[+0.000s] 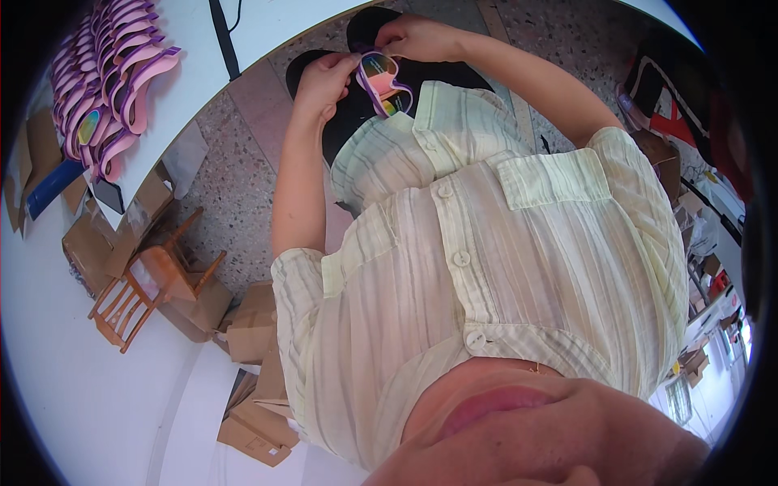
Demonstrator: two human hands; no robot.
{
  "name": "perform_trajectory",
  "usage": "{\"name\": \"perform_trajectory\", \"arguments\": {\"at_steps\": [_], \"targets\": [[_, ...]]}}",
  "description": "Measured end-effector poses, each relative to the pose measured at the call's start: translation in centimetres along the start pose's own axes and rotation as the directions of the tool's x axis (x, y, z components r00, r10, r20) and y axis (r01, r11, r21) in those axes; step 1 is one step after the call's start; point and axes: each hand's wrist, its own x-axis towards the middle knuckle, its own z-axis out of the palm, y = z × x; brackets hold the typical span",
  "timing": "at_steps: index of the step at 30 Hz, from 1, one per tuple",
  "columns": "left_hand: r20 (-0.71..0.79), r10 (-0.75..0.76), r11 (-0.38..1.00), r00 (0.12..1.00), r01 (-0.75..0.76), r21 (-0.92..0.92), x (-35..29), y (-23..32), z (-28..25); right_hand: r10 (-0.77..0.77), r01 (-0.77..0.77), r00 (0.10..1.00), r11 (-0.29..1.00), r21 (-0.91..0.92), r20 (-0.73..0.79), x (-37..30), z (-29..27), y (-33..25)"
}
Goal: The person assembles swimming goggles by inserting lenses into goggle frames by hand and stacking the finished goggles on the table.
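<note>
A pair of pink sunglasses with purple edges and mirrored rainbow lenses is over my dark-clothed lap. My left hand is closed, pinching the frame at its left edge. Bent and pressed together, the fingers of my right hand grip the far end of the same sunglasses; the exact spot they hold is partly hidden. On the white table to the left lies a large pile of matching pink and purple sunglasses, nested in rows.
The white table curves along my left, with a dark phone-like object at its edge beside the pile. A wooden chair and cardboard boxes stand on the speckled floor. Black and red items are at the right.
</note>
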Motion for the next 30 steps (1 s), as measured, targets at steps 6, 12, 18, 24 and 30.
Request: {"name": "perform_trajectory", "arguments": {"at_steps": [6, 12, 18, 24, 30], "targets": [[0.03, 0.099, 0.995, 0.995, -0.099, -0.006, -4.5, 0.6, 1.0, 0.024, -0.044, 0.998, 0.913, 0.406, 0.054, -4.8, -0.1, -2.3], [-0.013, 0.157, 0.985, 0.988, -0.157, -0.066, -8.7, 2.2, 1.1, 0.003, -0.073, 0.989, 0.883, 0.463, 0.151, -6.7, -2.0, -6.4], [-0.173, 0.416, 0.867, 0.893, -0.447, -0.221, -14.2, 5.7, 0.9, -0.216, 0.25, 0.968, 0.877, 0.41, -0.128, -9.3, -5.3, -14.8], [-0.267, 0.561, 0.501, 0.784, -0.578, -0.644, -14.5, 9.8, 2.8, -0.53, 0.305, 0.729, 0.818, -0.488, -0.432, -9.9, -7.7, -19.1], [-0.416, 0.788, 0.564, 0.453, -0.802, 0.194, -13.5, 12.5, 1.7, -0.651, 0.267, 0.646, 0.682, -0.681, -0.398, -8.6, -11.6, -18.8]]}}
